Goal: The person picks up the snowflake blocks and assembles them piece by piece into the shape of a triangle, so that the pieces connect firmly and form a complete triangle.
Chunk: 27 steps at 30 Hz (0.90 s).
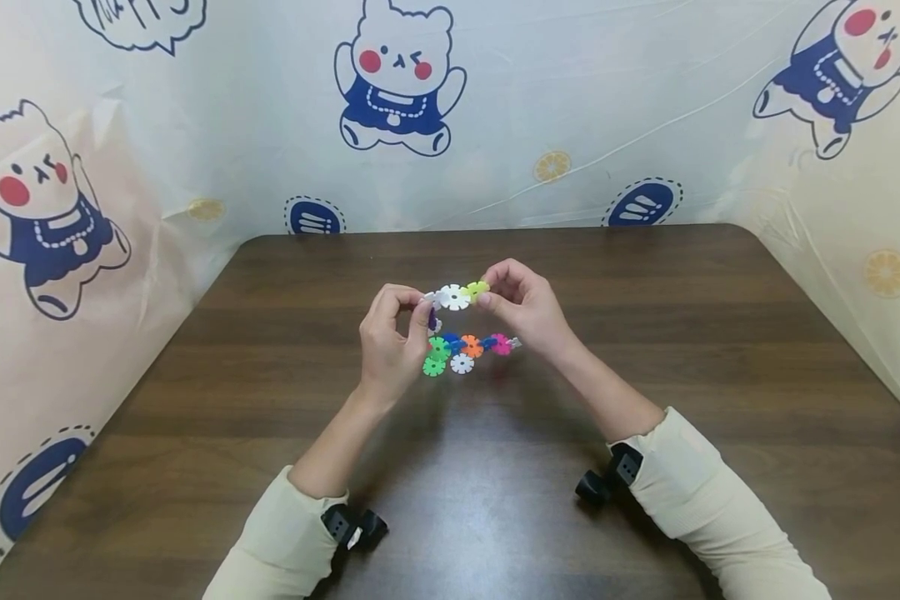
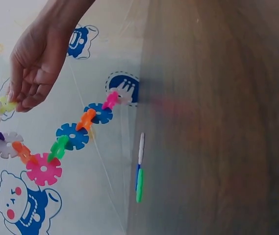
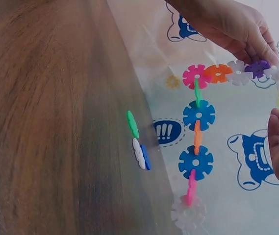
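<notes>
Both hands hold a chain of coloured snowflake discs (image 1: 471, 344) above the dark wooden table (image 1: 645, 350). My left hand (image 1: 422, 312) pinches the chain at a purple disc (image 3: 257, 68), next to a white disc (image 1: 453, 297). My right hand (image 1: 486, 297) pinches the yellow-green disc (image 1: 477, 288) at the chain's upper end. From the left hand the chain runs on through pink (image 2: 43, 169), green, blue (image 2: 72, 136) and orange discs to a white end disc (image 3: 188, 213). In the left wrist view the right hand (image 2: 12, 104) sits at the upper left.
Three loose discs lie on the table under the chain: green (image 1: 433, 365), white (image 1: 462, 363) and blue (image 3: 145, 157). A plastic sheet printed with cartoon bears (image 1: 397, 75) walls in the table's back and sides.
</notes>
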{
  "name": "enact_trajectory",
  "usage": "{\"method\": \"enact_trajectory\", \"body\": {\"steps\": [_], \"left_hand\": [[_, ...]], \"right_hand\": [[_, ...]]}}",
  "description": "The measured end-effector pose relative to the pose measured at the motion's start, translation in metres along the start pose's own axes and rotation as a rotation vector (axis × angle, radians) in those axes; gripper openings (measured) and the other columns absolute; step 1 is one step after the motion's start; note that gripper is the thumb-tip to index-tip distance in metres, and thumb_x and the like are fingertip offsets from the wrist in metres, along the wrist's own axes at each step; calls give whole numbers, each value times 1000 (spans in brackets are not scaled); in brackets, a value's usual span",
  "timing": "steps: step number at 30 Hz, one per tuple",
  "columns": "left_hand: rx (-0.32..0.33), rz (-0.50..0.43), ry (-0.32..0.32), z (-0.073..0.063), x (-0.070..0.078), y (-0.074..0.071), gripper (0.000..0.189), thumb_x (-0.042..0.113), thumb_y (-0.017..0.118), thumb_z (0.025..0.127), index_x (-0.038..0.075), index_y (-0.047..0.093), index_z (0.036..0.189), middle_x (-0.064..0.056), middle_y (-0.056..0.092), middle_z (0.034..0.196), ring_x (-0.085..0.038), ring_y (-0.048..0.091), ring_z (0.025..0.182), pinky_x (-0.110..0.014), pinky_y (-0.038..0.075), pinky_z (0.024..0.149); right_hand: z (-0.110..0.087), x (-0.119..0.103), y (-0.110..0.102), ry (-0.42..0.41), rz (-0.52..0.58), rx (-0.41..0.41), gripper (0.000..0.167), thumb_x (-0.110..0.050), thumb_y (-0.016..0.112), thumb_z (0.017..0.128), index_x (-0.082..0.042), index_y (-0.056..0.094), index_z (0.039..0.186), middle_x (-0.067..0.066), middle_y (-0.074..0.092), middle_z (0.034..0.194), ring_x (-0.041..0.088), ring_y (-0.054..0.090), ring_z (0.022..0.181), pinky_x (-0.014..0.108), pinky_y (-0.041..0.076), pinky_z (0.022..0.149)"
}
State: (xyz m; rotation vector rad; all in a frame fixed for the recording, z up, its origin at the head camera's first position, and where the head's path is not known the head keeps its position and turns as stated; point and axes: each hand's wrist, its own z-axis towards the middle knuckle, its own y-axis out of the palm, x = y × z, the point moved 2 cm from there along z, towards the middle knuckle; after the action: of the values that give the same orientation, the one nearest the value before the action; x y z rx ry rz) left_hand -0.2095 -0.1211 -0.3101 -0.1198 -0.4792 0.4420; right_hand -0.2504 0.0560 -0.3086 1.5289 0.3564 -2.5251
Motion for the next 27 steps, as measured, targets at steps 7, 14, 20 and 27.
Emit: {"method": "enact_trajectory", "body": {"steps": [7,14,20,27], "left_hand": [[-14,16,5,1,0,-1,10,-11,62,81,-8,53,85,-16,55,81,-22,56,72,-24,50,68],[25,34,-7,6,-1,-6,9,-11,61,82,-8,53,84,-16,55,80,-23,56,72,-24,48,66],[74,64,-39,10,-6,-14,8,-8,61,83,-9,53,84,-16,54,79,-23,56,70,-21,46,64],[162,119,-78,12,-10,-21,8,-4,60,86,-8,54,86,-16,54,81,-23,55,71,-21,44,63]], "right_hand": [[2,1,-1,32,10,-16,18,3,64,84,6,53,98,11,59,88,29,57,78,25,50,66],[3,4,-1,138,-35,-39,23,-1,66,83,4,54,102,12,58,90,22,55,78,26,49,65],[4,12,0,228,-143,-126,23,-1,65,83,3,56,104,13,58,92,23,56,81,27,48,68],[7,29,5,328,-340,-301,30,-8,68,82,3,59,108,9,62,94,21,58,86,30,48,74]]}}
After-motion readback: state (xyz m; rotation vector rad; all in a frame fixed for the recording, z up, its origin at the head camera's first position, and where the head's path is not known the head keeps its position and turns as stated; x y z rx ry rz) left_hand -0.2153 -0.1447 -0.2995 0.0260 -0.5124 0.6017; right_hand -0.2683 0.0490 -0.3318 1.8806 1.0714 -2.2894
